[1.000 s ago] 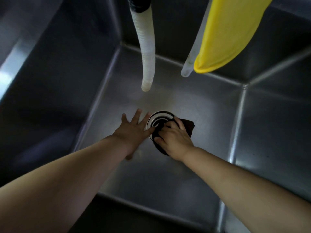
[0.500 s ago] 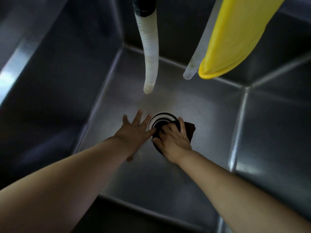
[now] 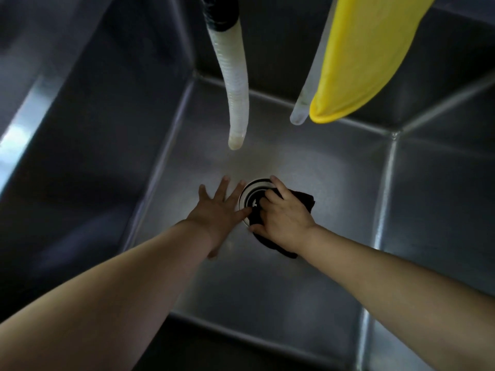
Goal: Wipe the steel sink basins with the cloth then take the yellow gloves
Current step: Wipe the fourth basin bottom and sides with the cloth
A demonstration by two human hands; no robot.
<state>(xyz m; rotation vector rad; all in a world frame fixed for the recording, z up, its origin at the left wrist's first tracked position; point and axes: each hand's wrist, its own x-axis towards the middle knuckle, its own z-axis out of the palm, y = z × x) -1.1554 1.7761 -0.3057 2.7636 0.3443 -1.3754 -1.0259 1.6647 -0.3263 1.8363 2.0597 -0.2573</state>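
I look down into a deep steel sink basin (image 3: 308,290). My right hand (image 3: 284,218) grips a dark cloth (image 3: 305,202) and holds it against the round drain (image 3: 250,190) in the basin floor. Beside it my left hand (image 3: 217,207) lies flat on the floor with fingers spread, its fingertips at the drain's left rim. A yellow glove (image 3: 367,57) hangs down into the basin at the upper right, well above both hands.
A white ribbed hose (image 3: 235,84) hangs from the top centre, ending above the drain. A thin translucent tube (image 3: 308,97) hangs next to the glove. Steel walls (image 3: 93,156) close in on the left, right and far side.
My right hand has shifted with the cloth over the drain, uncovering more of the rim. The left hand stays flat in the same place. The view has moved slightly.
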